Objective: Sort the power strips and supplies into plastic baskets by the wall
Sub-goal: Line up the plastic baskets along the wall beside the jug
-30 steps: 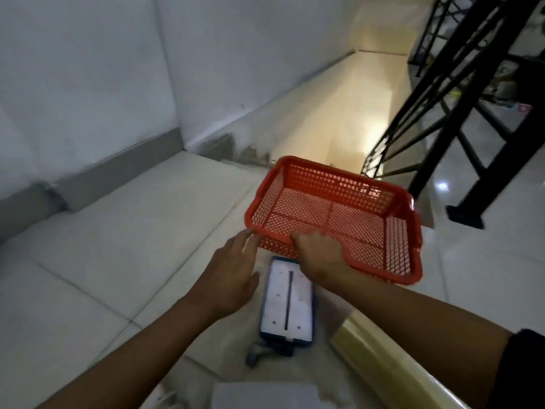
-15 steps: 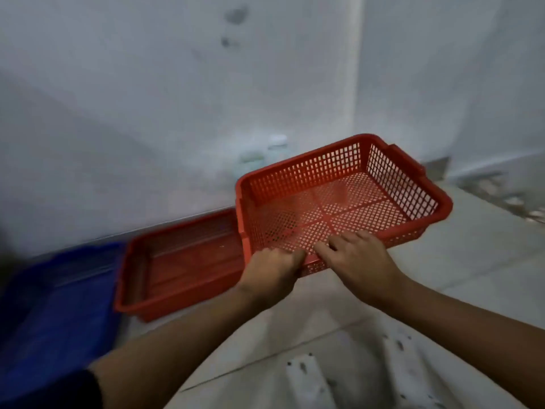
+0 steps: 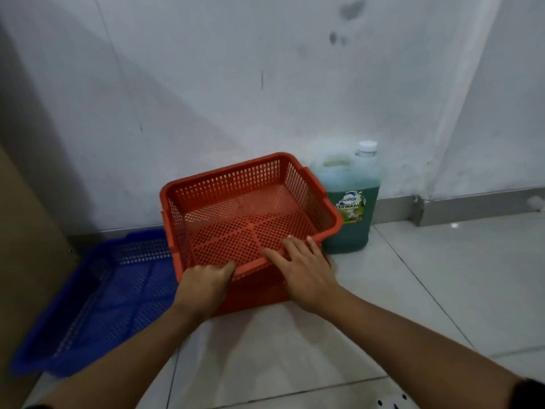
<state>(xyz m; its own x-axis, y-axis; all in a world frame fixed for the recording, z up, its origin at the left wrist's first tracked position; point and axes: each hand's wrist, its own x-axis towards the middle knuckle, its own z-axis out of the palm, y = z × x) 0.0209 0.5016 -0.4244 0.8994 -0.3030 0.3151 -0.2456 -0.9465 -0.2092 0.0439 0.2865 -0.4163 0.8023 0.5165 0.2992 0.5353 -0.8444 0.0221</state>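
Frame centre, tiled floor [image 3: 413, 290] by white wall [image 3: 206, 84]: left hand [image 3: 203, 286] and right hand [image 3: 305, 271] grip red basket [image 3: 244, 214] near rim.

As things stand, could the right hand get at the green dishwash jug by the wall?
Probably yes: the jug stands just right of the red basket, bare floor before it, but the right hand must first release the basket rim.

dim, cool light | soft shadows on wall [image 3: 177, 84] | edges blurred, bowed
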